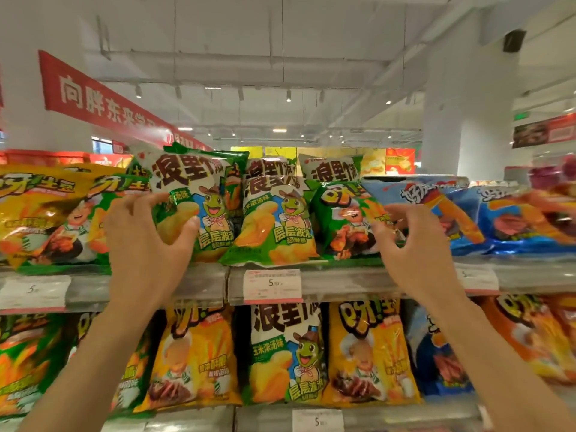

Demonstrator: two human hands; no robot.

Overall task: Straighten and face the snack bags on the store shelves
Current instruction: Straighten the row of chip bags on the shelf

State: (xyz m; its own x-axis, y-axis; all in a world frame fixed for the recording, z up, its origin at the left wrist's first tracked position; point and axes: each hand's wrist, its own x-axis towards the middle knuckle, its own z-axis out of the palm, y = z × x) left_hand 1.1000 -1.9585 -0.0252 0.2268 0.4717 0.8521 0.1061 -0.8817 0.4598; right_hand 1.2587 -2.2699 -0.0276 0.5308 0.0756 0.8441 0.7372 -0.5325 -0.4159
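Note:
My left hand (146, 235) grips the lower left side of a green and white turtle snack bag (202, 194) on the top shelf; the bag leans to the left. A second turtle bag (274, 216) stands beside it, tilted, with more of the same behind. My right hand (408, 241) has its fingers curled around the right edge of a dark green chip bag (339, 219). Blue bags (498, 213) lie to the right of that hand.
Yellow and green bags (46, 213) fill the shelf's left end. The shelf rail (343, 280) carries a price tag (272, 285). The lower shelf holds yellow bags (193, 357), a turtle bag (286, 353) and blue bags (436, 353). A white pillar (461, 120) rises behind.

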